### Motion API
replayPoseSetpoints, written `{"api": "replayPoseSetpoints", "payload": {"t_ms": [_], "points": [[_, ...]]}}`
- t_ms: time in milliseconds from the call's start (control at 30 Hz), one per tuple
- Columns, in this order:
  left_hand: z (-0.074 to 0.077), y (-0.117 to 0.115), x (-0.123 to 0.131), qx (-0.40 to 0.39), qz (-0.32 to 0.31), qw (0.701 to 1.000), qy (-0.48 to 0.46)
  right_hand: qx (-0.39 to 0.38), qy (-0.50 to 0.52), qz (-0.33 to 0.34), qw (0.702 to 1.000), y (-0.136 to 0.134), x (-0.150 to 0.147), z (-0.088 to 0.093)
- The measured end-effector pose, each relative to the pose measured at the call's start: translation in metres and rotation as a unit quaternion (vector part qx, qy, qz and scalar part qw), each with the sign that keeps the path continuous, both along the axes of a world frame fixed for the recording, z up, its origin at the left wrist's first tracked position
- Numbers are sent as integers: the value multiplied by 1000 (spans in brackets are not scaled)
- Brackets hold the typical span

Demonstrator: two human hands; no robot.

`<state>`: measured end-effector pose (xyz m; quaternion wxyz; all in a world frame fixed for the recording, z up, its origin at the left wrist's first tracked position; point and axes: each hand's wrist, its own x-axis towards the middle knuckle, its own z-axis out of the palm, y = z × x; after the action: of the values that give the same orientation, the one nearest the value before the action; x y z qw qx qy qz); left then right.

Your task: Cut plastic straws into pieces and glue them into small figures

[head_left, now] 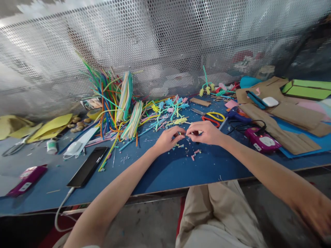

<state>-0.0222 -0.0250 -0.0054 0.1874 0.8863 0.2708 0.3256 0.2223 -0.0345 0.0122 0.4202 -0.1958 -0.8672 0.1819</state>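
Our left hand and right hand curl thumb to forefinger, fingertips almost meeting, probably to steady something tiny; we cannot tell what, if anything, either grips. Fuzzy pipe-cleaner flower sprigs lie just beyond both hands, yellow-handled scissors just past our right, seemingly for easy reach. Pink clippings lie nearer us.

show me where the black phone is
In the head view, the black phone lies at the left of the blue table, near its front edge, plugged into a white cable.
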Motion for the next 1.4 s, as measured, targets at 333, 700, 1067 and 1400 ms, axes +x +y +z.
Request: {"api": "replayPoseSetpoints", "payload": {"t_ms": [333, 700, 1067, 1400], "points": [[2, 2, 1, 43, 36, 998, -2, -3, -24, -19, 1000, 2, 3, 1], [-2, 3, 1, 14, 75, 997, -14, -29, -70, -71, 995, 8, 11, 2], [-1, -5, 15, -278, 51, 926, -251, -46, -41, -119, 991, 11, 2, -6], [9, -12, 11, -500, -96, 808, -297, -3, 53, -158, 986, 11, 3, -5]]}}
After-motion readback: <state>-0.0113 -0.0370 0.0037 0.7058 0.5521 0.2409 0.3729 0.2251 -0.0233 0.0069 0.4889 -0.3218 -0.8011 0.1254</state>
